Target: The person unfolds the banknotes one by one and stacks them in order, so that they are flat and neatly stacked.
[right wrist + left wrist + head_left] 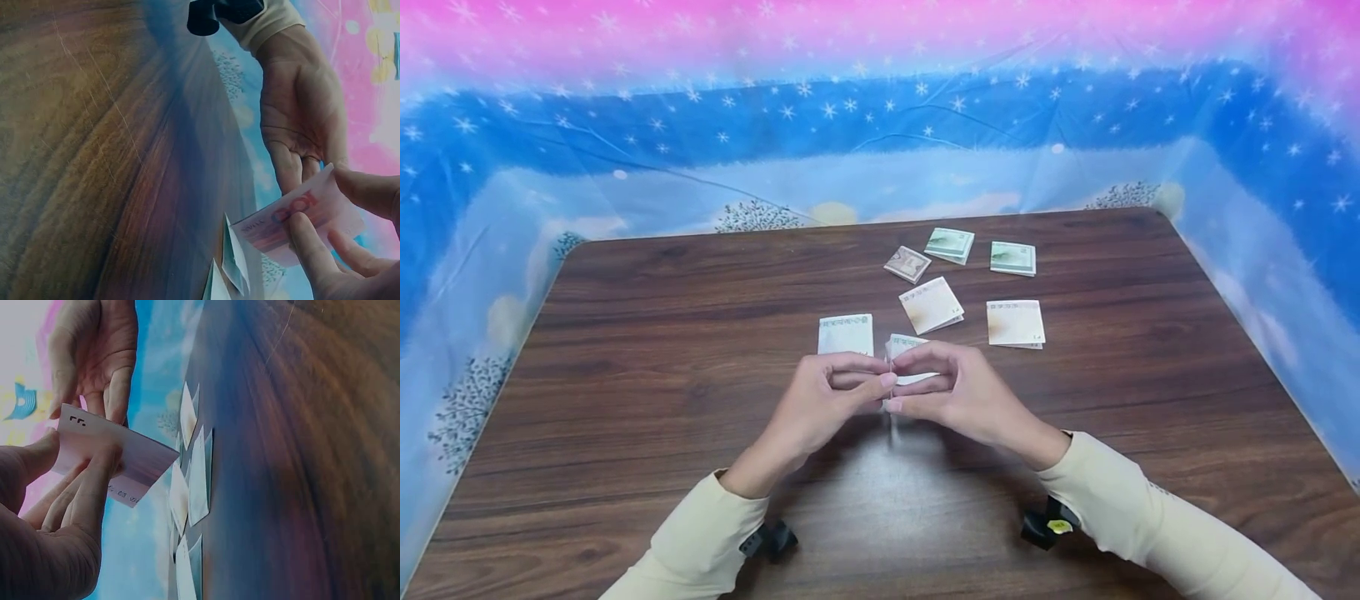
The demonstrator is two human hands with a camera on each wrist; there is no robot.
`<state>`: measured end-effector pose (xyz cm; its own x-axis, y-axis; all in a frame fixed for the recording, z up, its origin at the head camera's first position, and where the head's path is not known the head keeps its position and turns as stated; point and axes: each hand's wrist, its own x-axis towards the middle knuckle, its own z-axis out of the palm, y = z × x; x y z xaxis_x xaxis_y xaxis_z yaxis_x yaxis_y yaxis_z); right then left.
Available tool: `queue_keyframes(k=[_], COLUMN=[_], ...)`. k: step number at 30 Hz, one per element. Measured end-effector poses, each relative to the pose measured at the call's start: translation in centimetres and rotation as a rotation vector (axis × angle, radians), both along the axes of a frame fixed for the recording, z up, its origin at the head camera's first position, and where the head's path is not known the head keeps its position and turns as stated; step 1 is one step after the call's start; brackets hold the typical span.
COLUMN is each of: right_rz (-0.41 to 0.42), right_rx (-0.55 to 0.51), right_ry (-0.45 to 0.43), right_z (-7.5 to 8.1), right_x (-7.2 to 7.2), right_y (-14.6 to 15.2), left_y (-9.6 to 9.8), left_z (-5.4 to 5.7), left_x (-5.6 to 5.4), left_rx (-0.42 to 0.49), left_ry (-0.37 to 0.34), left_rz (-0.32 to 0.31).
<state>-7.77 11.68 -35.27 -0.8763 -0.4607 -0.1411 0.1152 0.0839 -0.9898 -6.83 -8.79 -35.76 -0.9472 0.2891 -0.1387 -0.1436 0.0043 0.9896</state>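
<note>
Above the near middle of the table, both hands pinch one reddish folded banknote, marked 100 in the right wrist view. It appears nearly edge-on in the head view. My left hand has its thumb and fingers on opposite faces of the paper, as the left wrist view shows. From the other side my right hand grips it the same way, fingertips close to those of the left. Just beyond the hands lie two pale folded notes, one at the left and one partly covered by the right hand.
Farther back are a pale folded note, another to its right, a small brownish one and two green ones, left and right. They lie on a dark wooden table. A snowflake-patterned cloth hangs behind.
</note>
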Motion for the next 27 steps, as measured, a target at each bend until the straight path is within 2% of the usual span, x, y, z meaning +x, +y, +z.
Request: queue_keyframes(k=[10, 16, 22, 27], right_rz=[0.039, 0.013, -0.053, -0.089], right_rx=[-0.060, 0.044, 0.148, 0.153], right_ry=[-0.019, 0.034, 0.107, 0.119], right_z=[0.0, 0.1, 0.1, 0.2], right_x=[0.6, 0.8, 0.9, 0.8], right_y=[1.1, 1.9, 2.8, 3.6], left_y=[0.3, 0.3, 0.0, -0.4], left_z=[-0.2, -0.1, 0.1, 0.0], left_x=[0.7, 1.1, 1.4, 1.5], left_rx=[-0.018, -0.104, -0.157, -0.157], left_ry=[-0.036, -0.024, 0.002, 0.002], left_rz=[-0.008, -0.013, 0.068, 0.117])
